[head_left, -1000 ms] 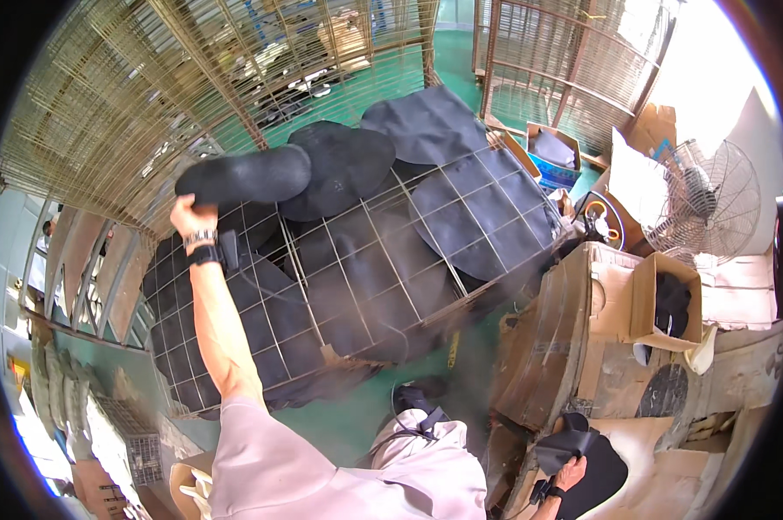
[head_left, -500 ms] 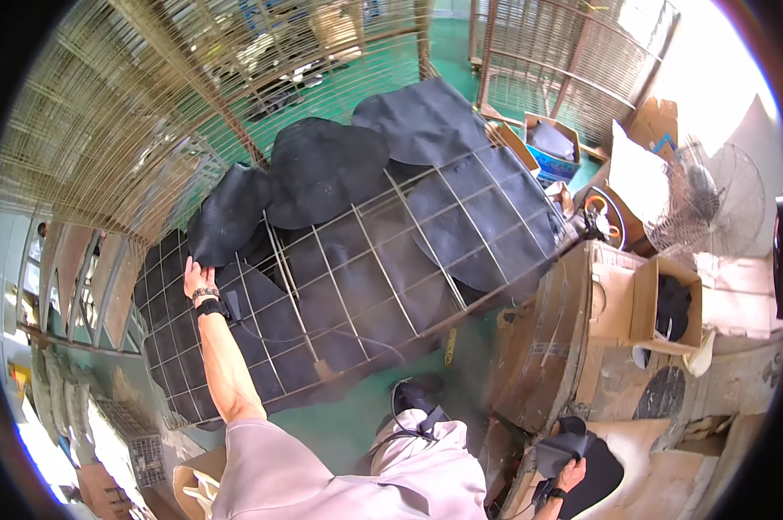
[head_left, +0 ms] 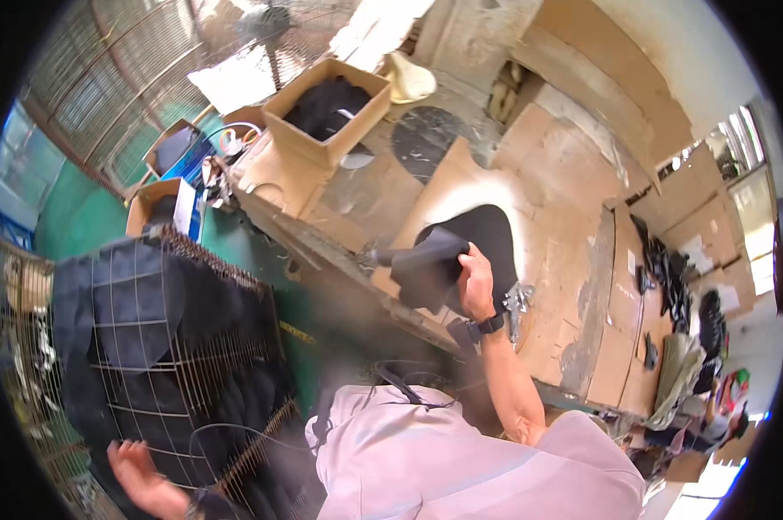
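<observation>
Left of the cardboard-covered worktop (head_left: 573,260), the left hand (head_left: 140,478) hangs with its grip released, fingers spread, just beside the wire rack (head_left: 175,347) draped in black pieces. On that worktop, the right hand (head_left: 476,282) has its grip clenched around a black fabric piece (head_left: 426,269).

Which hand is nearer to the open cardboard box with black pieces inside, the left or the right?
Right. The right hand holds a black sheet on the cardboard-covered table, below the box. The left hand is far lower, by the wire rack.
</observation>
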Motion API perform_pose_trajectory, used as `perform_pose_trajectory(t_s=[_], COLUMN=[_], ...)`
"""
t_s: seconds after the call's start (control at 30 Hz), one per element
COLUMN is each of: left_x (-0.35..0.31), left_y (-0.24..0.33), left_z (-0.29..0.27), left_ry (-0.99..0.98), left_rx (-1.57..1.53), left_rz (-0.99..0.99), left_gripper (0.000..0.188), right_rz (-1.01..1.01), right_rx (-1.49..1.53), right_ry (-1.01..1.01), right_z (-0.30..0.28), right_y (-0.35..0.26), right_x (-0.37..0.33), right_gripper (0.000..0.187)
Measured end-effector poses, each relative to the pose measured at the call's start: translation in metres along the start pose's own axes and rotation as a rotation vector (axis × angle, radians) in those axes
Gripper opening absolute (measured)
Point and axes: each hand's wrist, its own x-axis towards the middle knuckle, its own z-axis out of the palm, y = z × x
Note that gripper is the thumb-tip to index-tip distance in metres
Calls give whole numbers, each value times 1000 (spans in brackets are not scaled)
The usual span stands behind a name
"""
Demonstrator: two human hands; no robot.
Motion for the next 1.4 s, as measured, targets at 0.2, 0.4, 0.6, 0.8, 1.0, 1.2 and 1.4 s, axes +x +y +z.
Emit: perform_pose_trajectory(t_s=[0.2,0.4,0.6,0.8,1.0,1.2,1.4], left_x=[-179,-263,-292,-304,-293,-276,-263], left_y=[-88,-77,-94,-63,-50,-52,-68], left_z=[258,347,361,396,423,435,443], left_ry=[-1266,-1482,-1367,-1398,-1605,-1519,-1542], left_rx=[-233,-177,24,-140,-257,-277,-286], left_rz=[-588,-348,-652,-635,-546,-670,-545], left_gripper=[71,68,61,63,66,69,69], right_rz=[156,199,401,756,630,659,599], right_rx=[721,1036,1002,698,858,747,-150], right_ry=[34,44,322,345,372,558,410], right_z=[-2,-63,-87,-97,-57,-43,-78], right_y=[-22,16,47,82,39,35,44], right_x=[-49,-89,-117,-121,-116,-121,-139], right_gripper=[36,36,41,66,58,41,38])
